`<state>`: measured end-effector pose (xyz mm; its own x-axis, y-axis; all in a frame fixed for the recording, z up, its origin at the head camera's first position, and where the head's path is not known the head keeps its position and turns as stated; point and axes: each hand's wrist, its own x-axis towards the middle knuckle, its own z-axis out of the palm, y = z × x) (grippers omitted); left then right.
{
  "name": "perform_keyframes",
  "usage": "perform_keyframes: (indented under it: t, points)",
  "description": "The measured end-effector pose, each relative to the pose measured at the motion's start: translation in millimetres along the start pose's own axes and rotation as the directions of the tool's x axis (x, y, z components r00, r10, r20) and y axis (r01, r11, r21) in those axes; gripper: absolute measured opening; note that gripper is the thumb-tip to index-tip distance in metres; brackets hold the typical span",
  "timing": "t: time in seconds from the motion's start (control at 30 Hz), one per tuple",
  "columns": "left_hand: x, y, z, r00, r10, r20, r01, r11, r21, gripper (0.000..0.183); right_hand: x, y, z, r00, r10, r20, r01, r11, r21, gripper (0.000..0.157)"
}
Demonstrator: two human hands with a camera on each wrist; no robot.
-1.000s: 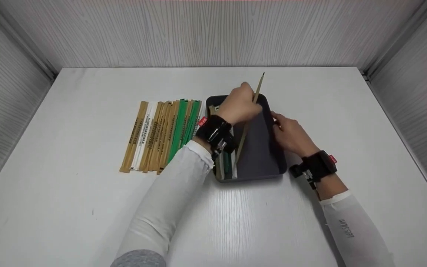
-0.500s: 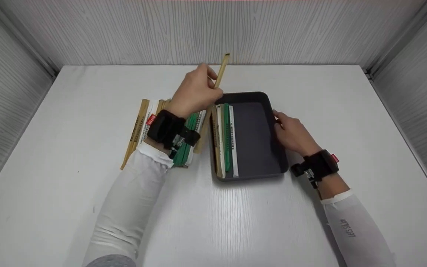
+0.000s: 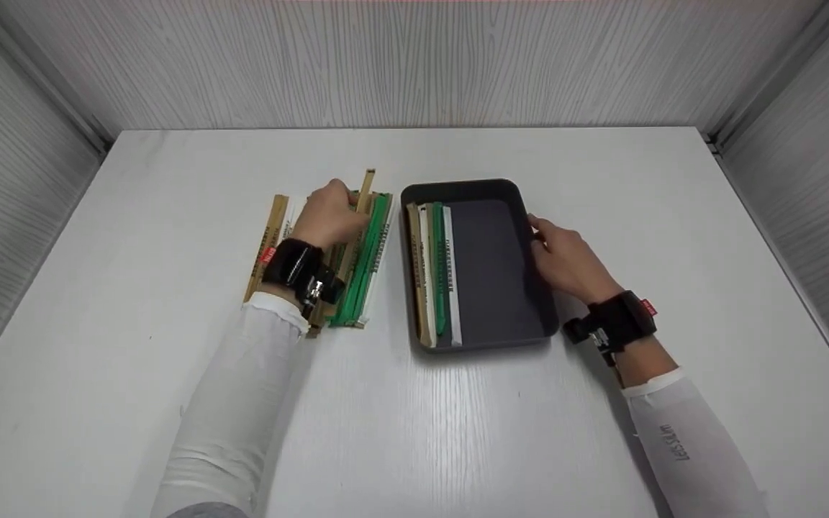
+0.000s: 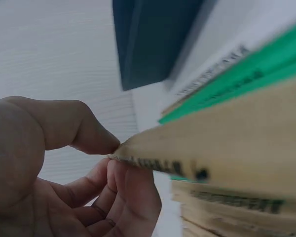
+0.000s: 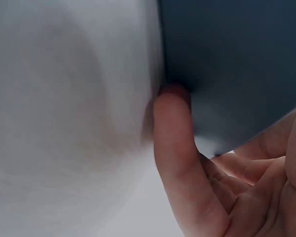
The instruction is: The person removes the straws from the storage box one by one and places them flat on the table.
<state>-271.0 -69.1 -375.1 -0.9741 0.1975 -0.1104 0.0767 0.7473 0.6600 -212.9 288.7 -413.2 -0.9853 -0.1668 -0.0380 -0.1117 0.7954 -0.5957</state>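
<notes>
My left hand [image 3: 332,216] pinches a slim brown paper-wrapped stick [image 3: 365,188] between thumb and fingertips, its upper end sticking up. In the left wrist view the brown wrapper [image 4: 227,143], with dark print along it, runs right from the fingertips. Beneath the hand lies a row of similar packets in brown, white and green [image 3: 371,252]; hand and wrist cover part of it. To the right stands a dark grey tray [image 3: 504,288]. My right hand [image 3: 569,262] rests fingers and thumb against its right outer wall, and in the right wrist view a fingertip [image 5: 173,116] touches that wall.
Several packets lie side by side along the tray's left wall, including a green one [image 3: 440,273] and a white one [image 3: 452,280]. The white table [image 3: 429,446] reaches back to a grey wood-grain panel [image 3: 414,65], with similar panels at both sides.
My left hand has moved left and down from over the tray to the row of packets, with a brown wrapped stick in its fingers. The right hand and the tray have stayed put.
</notes>
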Motion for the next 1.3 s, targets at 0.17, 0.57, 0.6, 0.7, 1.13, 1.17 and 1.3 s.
perform_keyframes:
  t: [0.17,0.57,0.6,0.7,1.13,1.17,1.3]
  points:
    - [10.4,-14.3,15.1,0.999,-0.042,0.002,0.042,0.998,0.048,0.009,-2,-1,-0.1,1.000,-0.008,0.006,0.008,1.000,0.007,0.052]
    - [16.9,-19.4,31.8,0.998,-0.059,-0.028,0.060,0.998,0.037,0.056,-1,-1,-0.5,1.000,-0.003,-0.001,0.003,1.000,0.000,0.052]
    - [16.3,-18.8,31.8,0.998,-0.053,-0.029,0.054,0.998,0.042,0.061,-1,-1,-0.5,1.000,-0.004,-0.002,0.004,1.000,0.000,0.052]
    - [14.8,-16.8,31.9,0.999,-0.038,-0.032,0.040,0.997,0.073,0.030,-1,-1,-0.3,1.000,-0.005,-0.002,0.005,1.000,0.001,0.052]
    - [13.0,-11.0,34.0,0.999,0.006,-0.043,0.001,0.988,0.152,0.039,0,-1,0.1,1.000,-0.014,-0.004,0.014,1.000,-0.001,0.052]
    - [12.7,-9.6,33.1,0.999,0.012,-0.043,-0.005,0.989,0.149,0.039,0,-1,-0.1,1.000,-0.015,-0.005,0.015,1.000,-0.001,0.052]
    - [10.7,2.0,28.7,0.998,0.048,-0.051,-0.040,0.990,0.137,0.030,0,-2,-0.7,1.000,-0.017,-0.008,0.017,1.000,-0.002,0.051]
